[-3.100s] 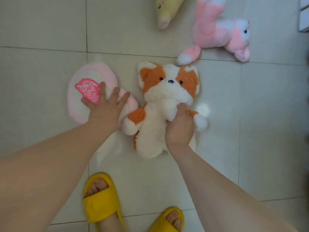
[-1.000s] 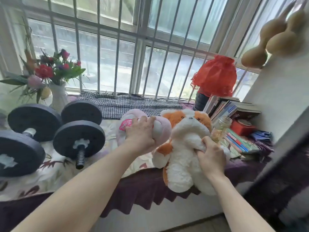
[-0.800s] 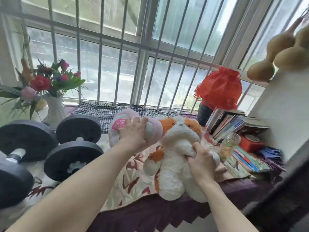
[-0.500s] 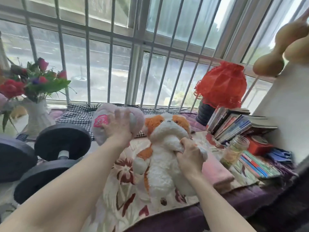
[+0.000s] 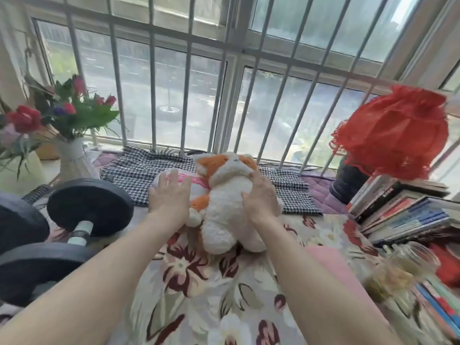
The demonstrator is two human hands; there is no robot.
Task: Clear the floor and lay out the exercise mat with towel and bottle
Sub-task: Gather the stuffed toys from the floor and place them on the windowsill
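Note:
An orange and white plush dog (image 5: 224, 197) lies on its back on the floral cover (image 5: 199, 290) of a window seat, head toward the window bars. My right hand (image 5: 261, 199) cups its chest and side, fingers curled into the fur. A pale pink plush toy (image 5: 195, 180) with a bright pink patch lies just left of the dog, touching it. My left hand (image 5: 170, 195) rests flat on top of it with fingers spread, hiding most of it. A folded pink towel (image 5: 331, 270) lies beside my right forearm.
Black dumbbells (image 5: 89, 205) sit at the left, with a white vase of flowers (image 5: 72, 160) behind them. A houndstooth cloth (image 5: 139, 170) runs along the window bars. At the right stand a red lamp (image 5: 393, 130), stacked books (image 5: 403, 212) and a blurred glass jar (image 5: 408, 267).
Both plush toys were lifted off the tiled floor and carried to the window seat. They now lie on the cover farther back, and my left hand has flattened out with its fingers spread.

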